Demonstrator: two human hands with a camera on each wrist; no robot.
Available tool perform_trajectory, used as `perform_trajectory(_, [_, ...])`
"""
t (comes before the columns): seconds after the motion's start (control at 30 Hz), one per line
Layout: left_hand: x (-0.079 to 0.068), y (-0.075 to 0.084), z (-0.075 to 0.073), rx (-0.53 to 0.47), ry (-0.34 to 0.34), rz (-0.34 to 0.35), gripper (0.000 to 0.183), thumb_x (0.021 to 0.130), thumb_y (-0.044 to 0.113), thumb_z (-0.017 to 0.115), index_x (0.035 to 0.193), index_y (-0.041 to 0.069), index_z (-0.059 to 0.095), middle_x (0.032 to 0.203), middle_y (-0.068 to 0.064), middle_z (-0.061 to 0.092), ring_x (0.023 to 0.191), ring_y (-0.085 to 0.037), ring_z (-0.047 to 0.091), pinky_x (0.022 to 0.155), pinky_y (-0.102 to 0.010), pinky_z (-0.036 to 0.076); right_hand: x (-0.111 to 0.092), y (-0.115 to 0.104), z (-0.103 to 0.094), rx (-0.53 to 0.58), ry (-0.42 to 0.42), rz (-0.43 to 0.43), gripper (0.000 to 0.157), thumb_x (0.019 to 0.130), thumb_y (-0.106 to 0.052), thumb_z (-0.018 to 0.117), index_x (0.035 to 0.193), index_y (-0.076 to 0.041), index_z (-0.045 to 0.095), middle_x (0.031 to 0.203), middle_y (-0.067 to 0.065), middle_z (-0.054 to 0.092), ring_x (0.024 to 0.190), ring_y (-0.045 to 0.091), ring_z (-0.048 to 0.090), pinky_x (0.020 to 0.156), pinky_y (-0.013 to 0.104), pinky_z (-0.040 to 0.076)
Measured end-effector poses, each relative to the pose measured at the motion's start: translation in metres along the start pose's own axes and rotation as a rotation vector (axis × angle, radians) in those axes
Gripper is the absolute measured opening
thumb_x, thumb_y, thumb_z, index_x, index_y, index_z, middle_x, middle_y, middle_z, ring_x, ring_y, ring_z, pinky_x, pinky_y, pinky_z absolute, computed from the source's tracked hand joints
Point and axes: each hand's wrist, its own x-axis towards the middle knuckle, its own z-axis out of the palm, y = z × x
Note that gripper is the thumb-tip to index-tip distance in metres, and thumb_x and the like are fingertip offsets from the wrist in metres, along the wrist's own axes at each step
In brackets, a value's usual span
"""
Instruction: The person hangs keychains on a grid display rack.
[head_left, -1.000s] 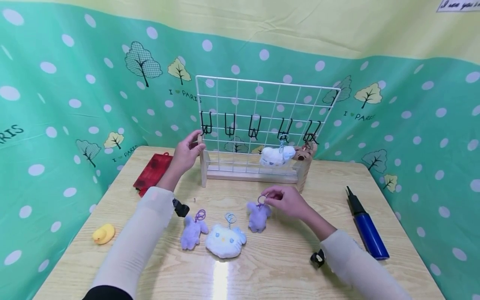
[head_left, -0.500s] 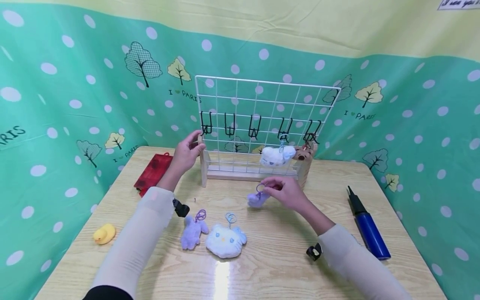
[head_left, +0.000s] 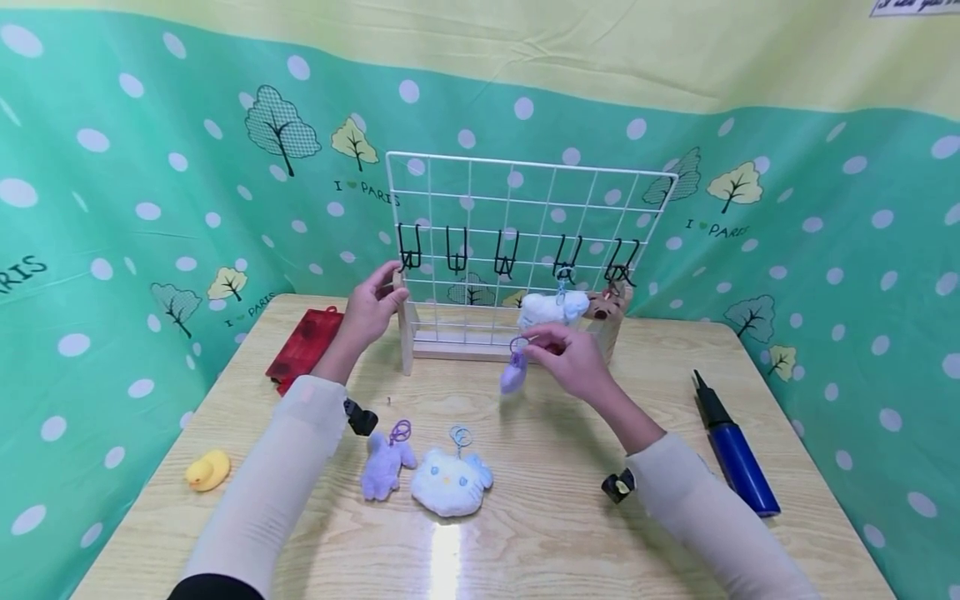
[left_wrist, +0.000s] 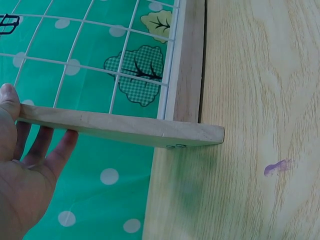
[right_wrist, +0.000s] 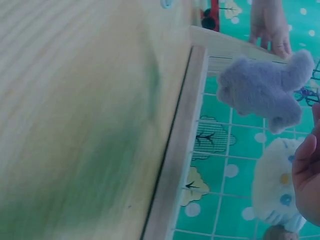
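My right hand (head_left: 572,360) pinches the ring of a small purple plush keychain (head_left: 513,375). The plush hangs in the air before the lower part of a white wire grid rack (head_left: 472,158); the right wrist view shows its fuzzy body (right_wrist: 260,87) near my fingers. At the rack's left end, my left hand (head_left: 372,302) grips the wooden side post (left_wrist: 115,122), thumb on one side and fingers on the other. Several black hooks (head_left: 506,254) line the grid. A white cat-face plush (head_left: 547,308) hangs from one, and a brown plush (head_left: 602,306) from the rightmost.
Another purple plush keychain (head_left: 384,467) and a white cat-face plush with blue eyes (head_left: 450,483) lie on the wooden table (head_left: 555,533). A yellow rubber duck (head_left: 207,471) and red pouch (head_left: 306,346) are at left; a blue hand pump (head_left: 738,462) lies at right.
My right hand has lifted the purple plush keychain off the table, raising it up and away toward the rack. My left hand keeps its grip on the side post.
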Motion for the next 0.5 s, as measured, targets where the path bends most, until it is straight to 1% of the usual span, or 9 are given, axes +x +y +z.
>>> perform_trajectory(0.27, [-0.001,0.001,-0.001,-0.003,0.002,0.001,0.054,0.102,0.022,0.062,0.153,0.026,0.046,0.158,-0.015,0.045,0.140,-0.036,0.051,0.106,-0.049,0.053,0.012,-0.016,-0.002,0.021,0.054,-0.034,0.017,0.092,-0.015,0.077,0.108,-0.011,0.076,0.089,0.009,0.075,0.070,0.018,0.060,0.055,0.019,0.048])
perform_trajectory(0.4, [-0.001,0.001,-0.001,-0.011,0.003,-0.005,0.053,0.102,0.021,0.062,0.152,0.026,0.047,0.158,-0.014,0.046,0.141,-0.035,0.051,0.106,-0.048,0.053,0.017,-0.023,-0.002,0.040,0.084,-0.052,0.018,0.092,-0.015,0.076,0.109,-0.007,0.076,0.090,0.011,0.076,0.071,0.018,0.062,0.058,0.019,0.051])
perform_trajectory(0.5, [0.000,0.001,-0.001,-0.016,-0.003,-0.010,0.053,0.103,0.018,0.061,0.153,0.025,0.046,0.158,-0.015,0.045,0.142,-0.036,0.049,0.107,-0.050,0.052,0.019,-0.027,-0.001,0.041,0.095,-0.041,0.019,0.093,-0.018,0.076,0.110,-0.009,0.076,0.092,0.009,0.078,0.072,0.018,0.063,0.059,0.018,0.052])
